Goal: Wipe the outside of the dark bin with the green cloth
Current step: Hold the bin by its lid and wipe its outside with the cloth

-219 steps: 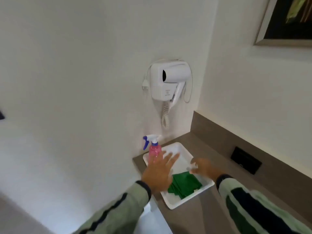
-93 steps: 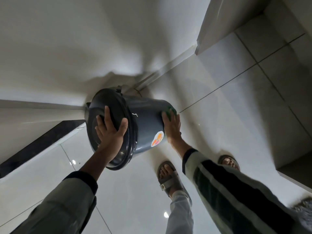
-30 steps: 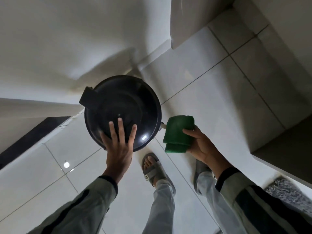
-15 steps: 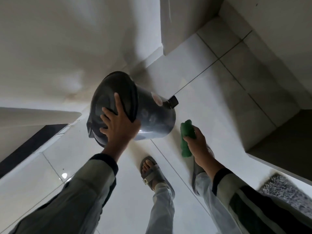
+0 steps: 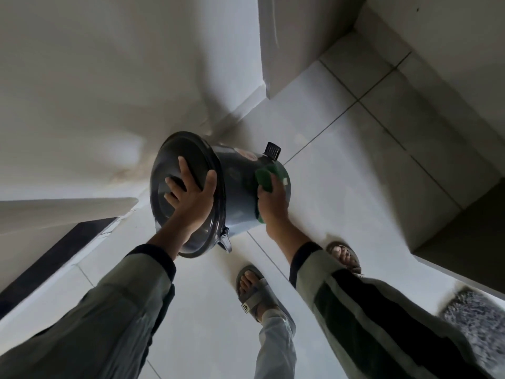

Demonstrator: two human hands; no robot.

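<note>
The dark bin (image 5: 237,187) is tipped on its side above the tiled floor, lid towards me, its black pedal (image 5: 272,150) sticking up at the far end. My left hand (image 5: 191,195) presses flat on the lid with spread fingers and thumb hooked over the lid's rim. My right hand (image 5: 273,202) holds the green cloth (image 5: 267,176) pressed against the bin's outer wall on its right side. Part of the cloth shows below the palm too.
Both my feet in grey sandals (image 5: 257,294) stand on the white tiles just under the bin. A white wall corner (image 5: 276,50) rises behind. A grey shaggy mat (image 5: 478,315) lies at the lower right, and a dark threshold strip (image 5: 54,255) runs at the left.
The right hand has brought the green cloth from beside the bin onto its side wall. The bin has turned a little, with the pedal now higher, while the left hand stays on the lid.
</note>
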